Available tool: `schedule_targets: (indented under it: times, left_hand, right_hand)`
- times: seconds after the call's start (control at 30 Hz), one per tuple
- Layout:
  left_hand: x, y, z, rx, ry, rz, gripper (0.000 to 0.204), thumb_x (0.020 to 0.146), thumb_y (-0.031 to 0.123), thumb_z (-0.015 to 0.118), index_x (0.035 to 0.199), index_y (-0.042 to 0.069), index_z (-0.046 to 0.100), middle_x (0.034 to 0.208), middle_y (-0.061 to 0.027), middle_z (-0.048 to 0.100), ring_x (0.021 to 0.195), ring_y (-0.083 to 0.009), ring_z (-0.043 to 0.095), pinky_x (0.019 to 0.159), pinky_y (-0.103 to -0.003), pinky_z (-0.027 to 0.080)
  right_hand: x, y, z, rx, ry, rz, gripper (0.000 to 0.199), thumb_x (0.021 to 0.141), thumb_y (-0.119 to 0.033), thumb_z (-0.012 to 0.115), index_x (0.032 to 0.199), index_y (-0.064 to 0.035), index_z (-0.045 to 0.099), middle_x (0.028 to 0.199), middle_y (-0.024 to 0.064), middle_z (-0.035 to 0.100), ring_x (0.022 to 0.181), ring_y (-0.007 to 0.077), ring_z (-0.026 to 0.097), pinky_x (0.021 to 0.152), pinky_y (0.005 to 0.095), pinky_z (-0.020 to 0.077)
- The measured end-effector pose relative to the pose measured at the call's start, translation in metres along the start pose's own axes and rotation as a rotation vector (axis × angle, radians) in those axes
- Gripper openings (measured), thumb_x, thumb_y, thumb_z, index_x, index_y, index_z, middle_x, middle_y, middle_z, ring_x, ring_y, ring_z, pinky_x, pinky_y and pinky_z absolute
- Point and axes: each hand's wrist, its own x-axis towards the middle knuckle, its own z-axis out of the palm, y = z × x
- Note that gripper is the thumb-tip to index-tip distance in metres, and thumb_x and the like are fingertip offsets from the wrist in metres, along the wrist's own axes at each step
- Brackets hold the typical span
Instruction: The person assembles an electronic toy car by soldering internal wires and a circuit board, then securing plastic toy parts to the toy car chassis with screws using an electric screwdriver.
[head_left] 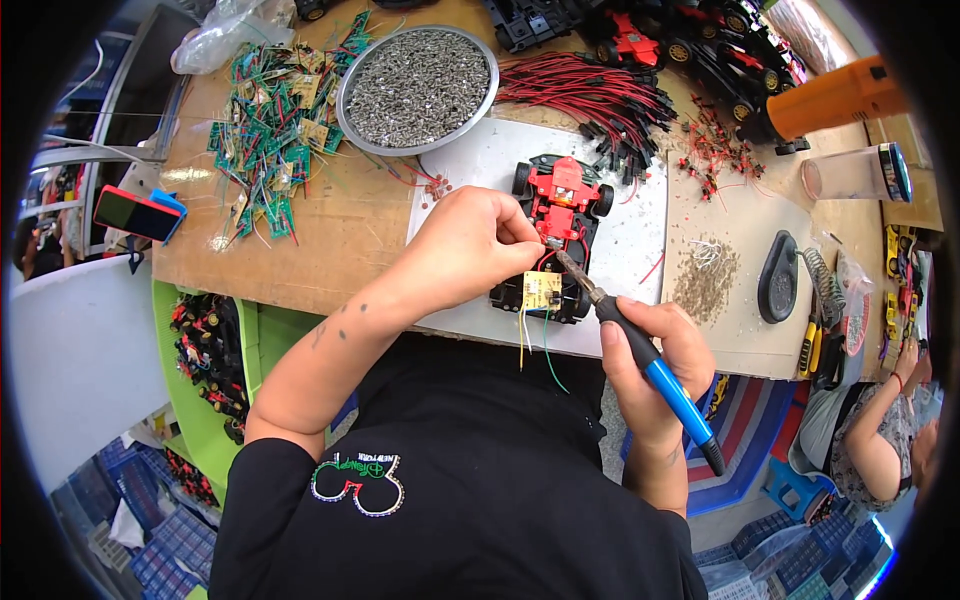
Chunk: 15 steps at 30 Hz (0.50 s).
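A red and black toy car chassis (566, 195) lies on a white board in front of me. Over its near end sits a small yellowish circuit board (541, 291), with yellow, white and green wires trailing off it. My left hand (475, 250) is closed in a pinch above the chassis; what its fingertips hold, if anything, is hidden. My right hand (660, 365) grips a soldering iron (640, 345) with a black and blue handle. The iron's metal tip points into the chassis, close to my left fingertips and thin red wires.
A metal bowl of screws (418, 88) stands beyond, right of a heap of green circuit boards (285, 140). Red and black wires (590, 85) lie bundled at the back. An orange tool (835, 100), a clear jar (850, 174) and a coiled iron stand (780, 277) are on the right.
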Motion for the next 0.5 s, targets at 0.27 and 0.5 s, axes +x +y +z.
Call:
schedule_targets:
  times: [0.27, 0.5]
  left_hand:
    - [0.0, 0.0, 0.0, 0.037, 0.013, -0.001, 0.012, 0.082, 0.009, 0.073, 0.083, -0.003, 0.07, 0.076, -0.0049, 0.07, 0.068, -0.008, 0.063, 0.062, -0.024, 0.051]
    - [0.0, 0.002, -0.001, 0.059, 0.006, 0.028, 0.013, 0.082, 0.009, 0.073, 0.083, -0.004, 0.07, 0.076, -0.0066, 0.07, 0.067, -0.0082, 0.064, 0.061, -0.024, 0.052]
  right_hand:
    - [-0.002, 0.005, -0.003, 0.067, -0.006, 0.013, 0.026, 0.07, 0.001, 0.078, 0.095, -0.0008, 0.069, 0.073, 0.0103, 0.067, 0.061, 0.0211, 0.062, 0.058, 0.0307, 0.0489]
    - [-0.013, 0.009, 0.001, 0.228, -0.01, 0.138, 0.043, 0.078, -0.005, 0.081, 0.118, 0.0002, 0.065, 0.077, 0.0104, 0.068, 0.067, 0.0177, 0.067, 0.062, 0.0268, 0.0513]
